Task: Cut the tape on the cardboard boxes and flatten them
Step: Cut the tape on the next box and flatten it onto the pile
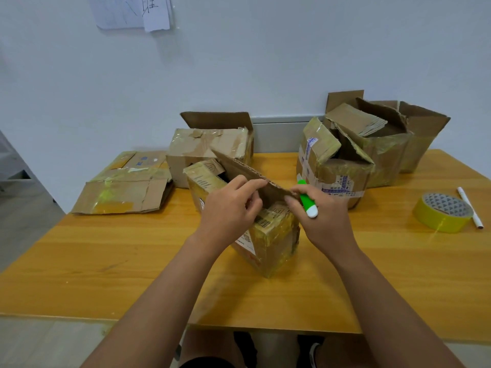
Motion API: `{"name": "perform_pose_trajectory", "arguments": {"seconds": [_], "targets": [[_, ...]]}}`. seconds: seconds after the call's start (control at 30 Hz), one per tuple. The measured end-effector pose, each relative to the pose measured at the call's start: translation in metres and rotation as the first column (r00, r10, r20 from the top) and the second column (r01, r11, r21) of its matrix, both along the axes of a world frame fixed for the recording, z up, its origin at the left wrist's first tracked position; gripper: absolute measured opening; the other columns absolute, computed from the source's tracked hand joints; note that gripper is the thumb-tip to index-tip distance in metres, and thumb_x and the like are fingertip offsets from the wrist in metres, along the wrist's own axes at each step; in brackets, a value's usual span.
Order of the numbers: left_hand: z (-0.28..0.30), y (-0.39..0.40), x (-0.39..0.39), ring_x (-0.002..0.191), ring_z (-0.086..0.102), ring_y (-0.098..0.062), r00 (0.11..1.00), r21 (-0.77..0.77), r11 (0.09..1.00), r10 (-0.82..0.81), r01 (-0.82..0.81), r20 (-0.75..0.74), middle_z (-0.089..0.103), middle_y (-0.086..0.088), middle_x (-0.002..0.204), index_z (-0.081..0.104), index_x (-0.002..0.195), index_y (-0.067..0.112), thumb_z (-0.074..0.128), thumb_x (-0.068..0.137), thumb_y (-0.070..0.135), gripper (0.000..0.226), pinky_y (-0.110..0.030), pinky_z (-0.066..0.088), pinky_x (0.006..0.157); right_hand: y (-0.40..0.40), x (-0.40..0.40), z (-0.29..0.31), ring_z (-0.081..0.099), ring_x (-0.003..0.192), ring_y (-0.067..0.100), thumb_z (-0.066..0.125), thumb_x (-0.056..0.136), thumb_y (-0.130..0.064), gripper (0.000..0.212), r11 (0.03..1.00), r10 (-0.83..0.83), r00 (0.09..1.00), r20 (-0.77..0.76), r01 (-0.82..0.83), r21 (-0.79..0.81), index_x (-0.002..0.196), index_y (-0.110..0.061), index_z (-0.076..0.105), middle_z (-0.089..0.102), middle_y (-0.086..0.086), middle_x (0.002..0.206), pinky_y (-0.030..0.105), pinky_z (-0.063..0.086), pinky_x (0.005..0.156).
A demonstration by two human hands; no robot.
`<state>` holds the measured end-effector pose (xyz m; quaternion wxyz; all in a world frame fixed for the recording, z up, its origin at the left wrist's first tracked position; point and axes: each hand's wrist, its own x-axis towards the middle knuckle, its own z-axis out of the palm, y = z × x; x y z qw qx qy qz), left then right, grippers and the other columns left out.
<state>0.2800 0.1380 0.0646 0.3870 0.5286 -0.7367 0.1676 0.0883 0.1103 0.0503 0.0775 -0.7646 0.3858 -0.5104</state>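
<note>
A small cardboard box [268, 243] wrapped in yellowish tape stands on the wooden table [132, 261] right in front of me, its top open. One brown flap [247, 171] sticks up. My left hand [228, 211] pinches that flap's edge with thumb and fingers. My right hand [326, 219] touches the flap's right end with its thumb while gripping a green and white box cutter [308, 201]; the blade is not visible.
A flattened box [125, 187] lies at the left. An open taped box [210, 147] stands behind the near one. Three more opened boxes [372, 144] crowd the back right. A yellow tape roll [442, 212] and a white pen [470, 208] lie at the right edge.
</note>
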Motion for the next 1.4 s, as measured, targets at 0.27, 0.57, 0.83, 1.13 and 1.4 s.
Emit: {"name": "perform_pose_trajectory", "arguments": {"seconds": [0.27, 0.57, 0.83, 1.13, 1.4], "targets": [[-0.004, 0.006, -0.002, 0.063, 0.051, -0.010, 0.997, -0.015, 1.000, 0.009, -0.011, -0.078, 0.057, 0.004, 0.090, 0.066, 0.112, 0.013, 0.047, 0.094, 0.025, 0.029, -0.032, 0.048, 0.045, -0.002, 0.003, -0.003, 0.063, 0.063, 0.013, 0.067, 0.091, -0.022, 0.020, 0.997, -0.071, 0.993, 0.095, 0.073, -0.013, 0.104, -0.008, 0.072, 0.071, 0.001, 0.079, 0.026, 0.049, 0.053], [-0.003, 0.007, 0.001, 0.118, 0.047, -0.017, 0.992, 0.151, 0.981, 0.126, -0.122, -0.017, 0.059, -0.001, 0.126, 0.072, 0.114, 0.019, 0.032, 0.099, 0.043, 0.049, -0.036, 0.038, 0.098, 0.010, -0.009, -0.018, 0.070, 0.095, 0.027, 0.041, 0.091, -0.061, 0.057, 0.999, 0.031, 0.975, -0.220, -0.037, -0.025, 0.118, -0.019, 0.070, 0.071, 0.005, 0.115, 0.043, 0.058, 0.067], [-0.002, 0.015, 0.001, 0.130, 0.031, -0.014, 0.970, 0.335, 0.933, 0.190, -0.130, -0.151, 0.042, 0.003, 0.139, 0.055, 0.133, 0.026, 0.034, 0.098, 0.055, 0.050, -0.033, 0.038, 0.097, 0.015, -0.004, 0.000, 0.053, 0.099, -0.005, 0.061, 0.070, -0.068, 0.062, 0.958, 0.106, 0.994, -0.042, -0.090, 0.272, 0.119, -0.030, 0.064, 0.057, -0.026, 0.109, 0.008, 0.041, 0.079], [0.004, 0.030, 0.011, 0.135, 0.034, -0.015, 0.941, 0.386, 0.914, 0.234, -0.126, -0.247, 0.035, 0.001, 0.147, 0.015, 0.156, 0.032, 0.042, 0.092, 0.069, 0.079, -0.039, 0.046, 0.103, 0.021, 0.018, 0.008, 0.063, 0.067, 0.005, 0.043, 0.087, -0.067, 0.055, 0.993, -0.006, 0.997, 0.073, -0.002, 0.121, 0.101, -0.023, 0.072, 0.069, -0.009, 0.076, 0.033, 0.052, 0.055], [0.004, 0.047, 0.033, 0.130, 0.027, -0.013, 0.976, 0.401, 0.900, 0.211, -0.169, -0.062, 0.051, 0.010, 0.133, 0.044, 0.145, 0.035, 0.026, 0.091, 0.077, 0.072, -0.037, 0.033, 0.106, 0.022, 0.039, 0.014, 0.054, 0.049, 0.008, 0.048, 0.097, -0.041, 0.037, 0.996, -0.052, 0.986, 0.161, 0.062, -0.058, 0.096, -0.011, 0.069, 0.061, -0.001, 0.062, 0.015, 0.036, 0.040]]}}
